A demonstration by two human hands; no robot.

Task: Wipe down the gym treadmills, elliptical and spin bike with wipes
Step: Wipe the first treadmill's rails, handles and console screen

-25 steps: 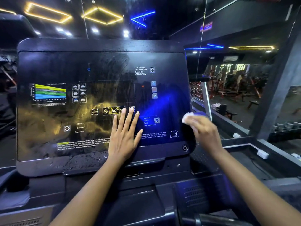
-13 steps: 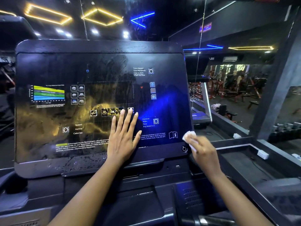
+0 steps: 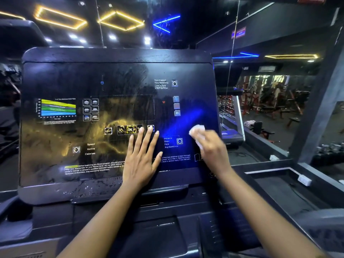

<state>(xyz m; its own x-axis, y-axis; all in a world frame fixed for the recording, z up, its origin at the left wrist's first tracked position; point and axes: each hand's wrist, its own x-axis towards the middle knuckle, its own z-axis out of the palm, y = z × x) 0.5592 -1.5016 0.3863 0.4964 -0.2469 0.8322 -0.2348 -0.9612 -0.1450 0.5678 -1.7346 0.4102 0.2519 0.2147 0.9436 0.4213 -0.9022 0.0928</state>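
A large black treadmill console (image 3: 78,75) fills the middle of the view, its glossy panel streaked and wet along the lower edge. My left hand (image 3: 142,157) lies flat on the panel below the OK key, fingers straight and spread. My right hand (image 3: 212,149) grips a crumpled white wipe (image 3: 197,132) and presses it against the panel's lower right part, beside the Distance and Steps labels. The hand is blurred by motion.
A mirror wall stands behind the console, reflecting ceiling lights. To the right, a dark ledge (image 3: 279,183) with a white socket (image 3: 304,180) runs alongside. Another treadmill (image 3: 232,135) and weight benches (image 3: 275,108) show further right. The treadmill's lower dash (image 3: 167,229) sits below my arms.
My right hand has moved with the wipe from the console's right edge up and left onto the panel face. My left hand has stayed flat in place.
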